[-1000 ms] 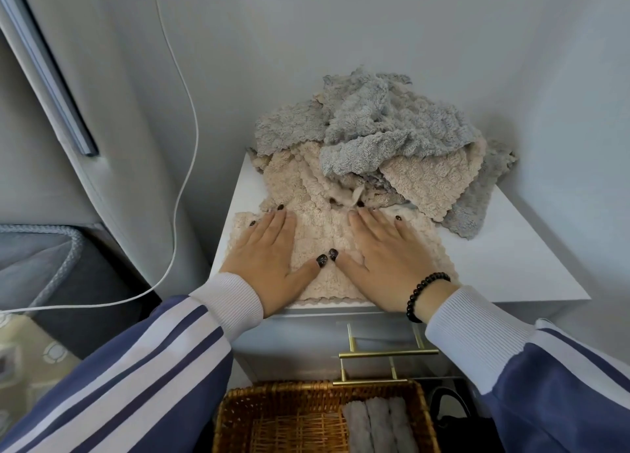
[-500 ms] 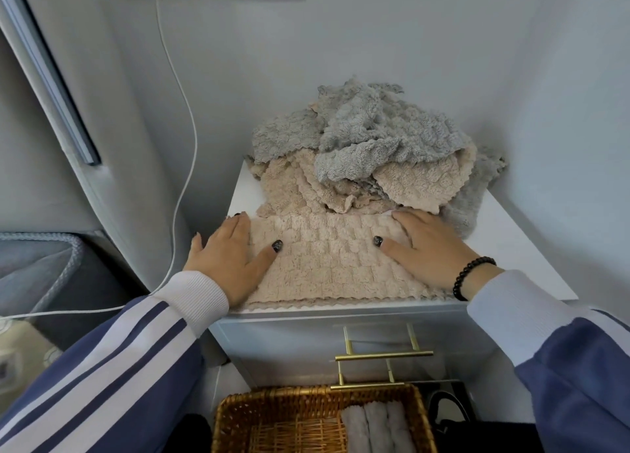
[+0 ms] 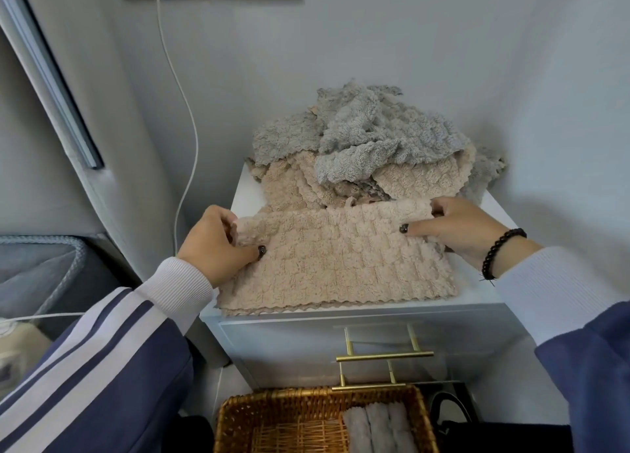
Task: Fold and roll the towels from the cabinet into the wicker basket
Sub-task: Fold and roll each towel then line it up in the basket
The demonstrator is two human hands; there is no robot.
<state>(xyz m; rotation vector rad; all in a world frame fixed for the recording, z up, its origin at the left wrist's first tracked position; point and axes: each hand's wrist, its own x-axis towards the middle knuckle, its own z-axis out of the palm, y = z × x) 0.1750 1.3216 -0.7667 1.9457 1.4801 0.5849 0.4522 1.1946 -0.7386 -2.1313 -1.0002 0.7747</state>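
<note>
Beige waffle-textured towel [image 3: 335,265] lies spread on the white cabinet top [image 3: 484,292], its near edge at the front lip. The left hand [image 3: 214,244] pinches the far left corner, thumb on top; the right hand [image 3: 456,229] pinches the far right corner likewise, and that far edge is lifted. Soft, light and floppy, it should fold without resistance; held by both corners it stays square. Behind sits a heap of grey and beige towels [image 3: 368,152]; below, the wicker basket [image 3: 289,418] holds three rolled grey towels [image 3: 375,425]
</note>
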